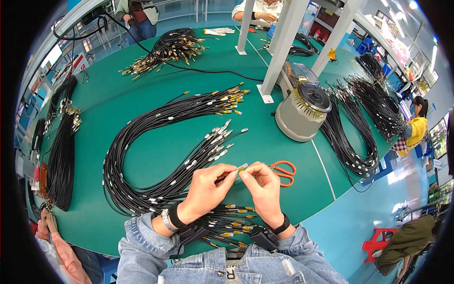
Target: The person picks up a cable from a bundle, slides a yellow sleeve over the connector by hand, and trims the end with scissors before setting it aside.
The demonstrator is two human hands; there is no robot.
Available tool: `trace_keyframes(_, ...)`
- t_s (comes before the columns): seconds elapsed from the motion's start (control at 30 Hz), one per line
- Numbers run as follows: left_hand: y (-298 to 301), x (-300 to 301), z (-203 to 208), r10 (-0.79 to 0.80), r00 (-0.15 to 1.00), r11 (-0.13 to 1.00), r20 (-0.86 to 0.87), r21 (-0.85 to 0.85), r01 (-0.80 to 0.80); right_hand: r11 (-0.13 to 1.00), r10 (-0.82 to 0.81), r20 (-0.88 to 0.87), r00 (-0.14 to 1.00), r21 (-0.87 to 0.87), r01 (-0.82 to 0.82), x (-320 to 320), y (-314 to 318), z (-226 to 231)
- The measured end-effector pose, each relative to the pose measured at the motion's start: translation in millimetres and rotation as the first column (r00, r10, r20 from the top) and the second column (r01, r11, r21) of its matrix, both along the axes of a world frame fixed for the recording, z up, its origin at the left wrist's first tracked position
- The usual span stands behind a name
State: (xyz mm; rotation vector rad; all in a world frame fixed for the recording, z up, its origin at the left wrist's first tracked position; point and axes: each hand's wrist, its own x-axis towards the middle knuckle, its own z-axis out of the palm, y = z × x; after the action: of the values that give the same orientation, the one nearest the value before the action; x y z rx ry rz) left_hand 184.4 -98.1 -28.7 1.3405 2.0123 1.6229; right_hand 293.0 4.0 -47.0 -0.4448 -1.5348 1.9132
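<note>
My left hand point(211, 185) and my right hand point(261, 188) meet above the green table, thumbs and forefingers pinched. Between them shows the yellow-and-white tip of a cable end point(242, 167), which both hands grip; the fingers cover most of it. A pair of scissors point(285, 173) with orange handles lies just right of my right hand, its blades hidden. Beyond my left hand curves a large bundle of black cables point(122, 142), with white-tagged ends and yellow-tagged ends. Under my wrists lies a group of yellow-tagged cable ends point(231, 221).
A grey-beige machine with a round black top point(304, 111) stands at the right beside metal posts point(279, 57). More black cable bundles point(352, 137) lie right, left and far. A white glove point(219, 31) rests at the far edge. Other people work around the green table point(288, 208).
</note>
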Motion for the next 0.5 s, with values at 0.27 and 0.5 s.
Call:
trace_keyframes(0.27,0.0,2.3,-0.1,0.005,1.000,1.000,-0.006,-0.010,-0.005,0.998,-0.040,0.015,0.999,0.055,0.039,-1.2,1.0,-1.0)
trace_keyframes(0.5,-0.3,2.5,1.0,0.005,1.000,1.000,-0.011,-0.016,-0.005,0.996,-0.065,0.020,0.998,0.058,0.064,-1.8,1.7,-2.0)
